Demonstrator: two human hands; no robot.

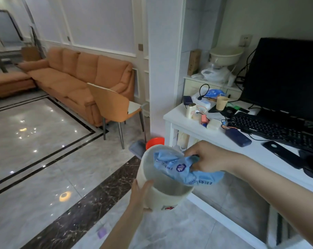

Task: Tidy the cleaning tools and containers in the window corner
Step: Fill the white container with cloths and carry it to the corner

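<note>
Fingers (191, 159) of the right hand (208, 157) are curling tightly round a crumpled pale-blue plastic bag with printed lettering and a round dark-blue logo (179, 168), bunching it at the far rim of a cream-white round plastic bucket (167, 194) in the lower middle of the frame. The left hand (142, 193) is gripping the bucket's near wall, thumb over the rim, tipping the mouth toward the camera, probably to steady it and keep the opening clear for the bag. Half of the bag is sitting inside; its tail is draping over the right-hand rim. A small red mark is showing on the bucket's lower wall. Bucket and bag are hovering above the glossy marble floor (44, 159), just left of the white table (213, 139). A red-orange basin (154, 141) is peeking out behind the bucket, on the floor.
</note>
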